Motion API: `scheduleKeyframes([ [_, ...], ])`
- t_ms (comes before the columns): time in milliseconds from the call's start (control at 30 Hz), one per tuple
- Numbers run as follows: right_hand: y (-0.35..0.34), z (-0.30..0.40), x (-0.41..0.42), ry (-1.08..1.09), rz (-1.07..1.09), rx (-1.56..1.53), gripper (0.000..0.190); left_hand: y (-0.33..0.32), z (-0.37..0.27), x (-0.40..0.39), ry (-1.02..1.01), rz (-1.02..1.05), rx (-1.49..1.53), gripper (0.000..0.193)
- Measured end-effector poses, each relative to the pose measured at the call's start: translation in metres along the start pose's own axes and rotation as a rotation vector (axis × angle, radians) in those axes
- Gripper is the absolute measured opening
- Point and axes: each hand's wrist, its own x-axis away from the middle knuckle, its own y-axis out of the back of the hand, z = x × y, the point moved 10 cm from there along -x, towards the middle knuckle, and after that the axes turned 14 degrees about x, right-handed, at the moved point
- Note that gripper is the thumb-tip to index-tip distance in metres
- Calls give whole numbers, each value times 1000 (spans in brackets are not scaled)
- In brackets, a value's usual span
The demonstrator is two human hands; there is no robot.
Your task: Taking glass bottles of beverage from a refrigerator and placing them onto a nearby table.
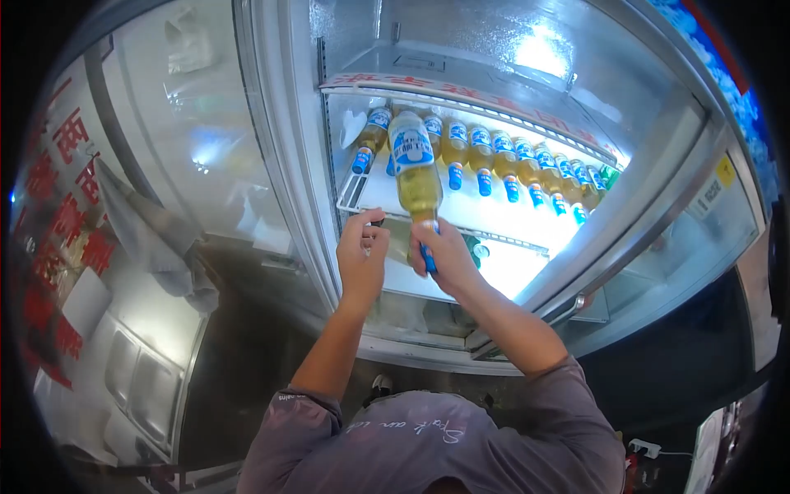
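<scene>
My right hand (453, 256) grips a glass bottle (418, 176) by its blue-wrapped neck. The bottle holds yellowish liquid and bears a blue and white label; its neck points toward me and its base toward the refrigerator. My left hand (361, 259) is raised beside it, fingers curled, close to the front edge of a white shelf (395, 191). A small dark thing shows at its fingertips; whether it is held cannot be made out. Behind, a row of similar bottles (481, 148) lies on the shelf, necks facing me.
The display refrigerator's frame (296, 154) rises at the left, and a glass door with a metal handle (580, 302) stands at the right. A lower shelf (401, 287) holds green bottles. A grey cloth (145, 228) hangs at the left above a metal container (142, 383).
</scene>
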Motion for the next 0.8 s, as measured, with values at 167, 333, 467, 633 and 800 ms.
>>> scheduleKeyframes([
  [167,-3,10,-102,59,-96,-129,21,-12,-33,-22,-254,100,-249,43],
  [333,-7,-4,-182,35,-134,-235,21,-15,-20,-46,-350,193,-416,51],
  [467,-17,-6,-216,9,-144,-262,22,-10,-5,-62,-355,184,-441,54],
  [633,-18,-14,-241,-51,-164,-196,25,-5,14,-73,-285,177,-466,58],
  [800,-14,-14,-255,-36,-210,-195,27,-2,28,-81,-261,193,-446,60],
])
